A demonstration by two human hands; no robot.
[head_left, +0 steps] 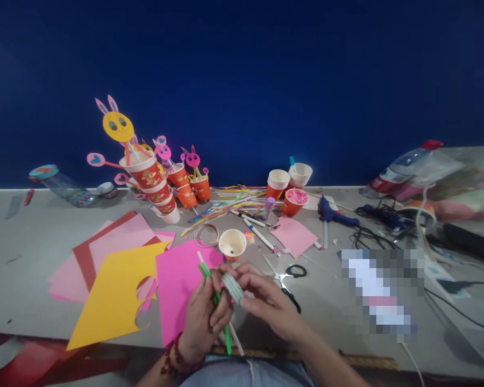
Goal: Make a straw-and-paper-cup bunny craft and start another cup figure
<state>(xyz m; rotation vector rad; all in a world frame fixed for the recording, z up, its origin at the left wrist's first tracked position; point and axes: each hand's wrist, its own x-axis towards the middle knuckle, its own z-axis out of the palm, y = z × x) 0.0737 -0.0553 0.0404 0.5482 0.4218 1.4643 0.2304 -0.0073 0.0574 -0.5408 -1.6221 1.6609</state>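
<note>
Near the front edge of the table, my left hand [199, 312] is closed around a bundle of thin drinking straws [227, 341], green and whitish, which stick out above and below the fingers. Fingers of my right hand [272, 303] pinch a pale roll of tape [233, 288] right beside the straws. Both hands nearly touch. A paper cup [233, 244] with a small dark spot inside stands just beyond them. To the right of my right hand lie open scissors [282, 277] with black handles.
Yellow paper [108, 295] and magenta paper [171, 301] lie left. Stacked cups with rabbit faces [118, 127] stand behind. Loose straws and markers [258, 234] lie mid-table. A blue glue gun [334, 215], cables, a bottle [403, 169] and a pixelated patch [381, 293] are at right.
</note>
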